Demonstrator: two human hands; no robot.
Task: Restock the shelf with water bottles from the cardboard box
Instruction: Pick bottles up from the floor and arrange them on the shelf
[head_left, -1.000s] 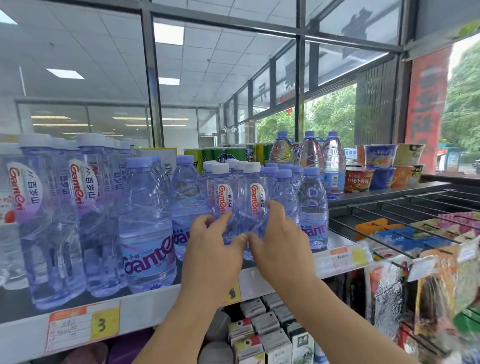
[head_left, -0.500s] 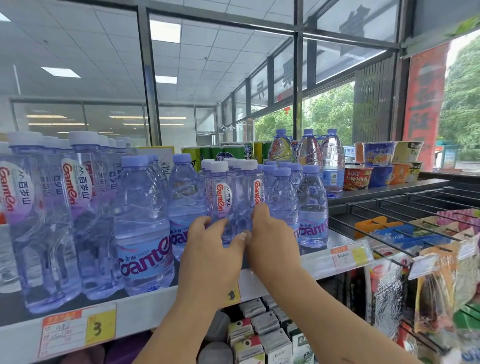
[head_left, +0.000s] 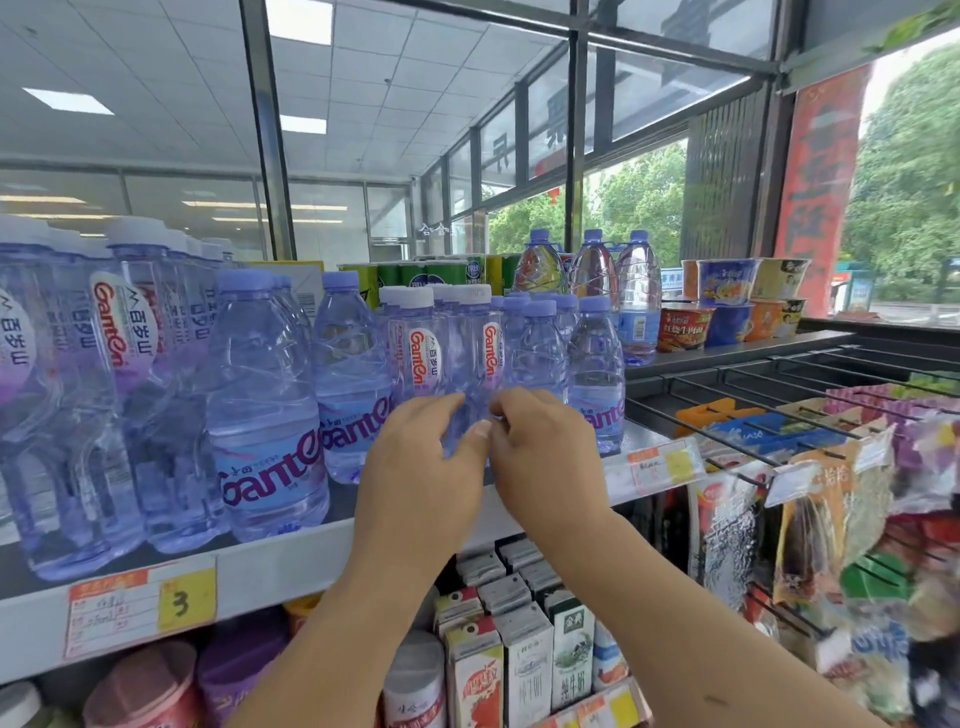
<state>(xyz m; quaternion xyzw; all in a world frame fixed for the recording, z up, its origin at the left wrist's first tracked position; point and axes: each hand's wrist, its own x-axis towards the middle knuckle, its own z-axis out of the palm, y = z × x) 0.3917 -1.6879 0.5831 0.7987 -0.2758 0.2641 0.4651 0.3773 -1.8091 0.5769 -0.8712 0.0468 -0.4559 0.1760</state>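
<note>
Clear Ganten water bottles fill the top shelf (head_left: 291, 566). A small white-capped bottle (head_left: 470, 358) stands at the shelf front in the middle, among others like it. My left hand (head_left: 421, 467) curls round its lower left side, thumb toward the middle. My right hand (head_left: 540, 457) has its fingers curled against the lower right side of the same bottle, close to my left thumb. Larger purple-capped bottles (head_left: 265, 415) stand to the left, and small purple-capped ones (head_left: 595, 374) to the right. The cardboard box is out of view.
Yellow price tags (head_left: 140, 603) hang on the shelf edge. Instant noodle cups (head_left: 727, 301) stand at the far right of a raised ledge. Wire hooks with snack bags (head_left: 831, 467) jut out on the right. Drink cartons (head_left: 519, 649) fill the shelf below.
Both hands have slid lower on the white-capped bottles and drawn closer together. My right fingers have curled in more. The bottles stay upright on the shelf.
</note>
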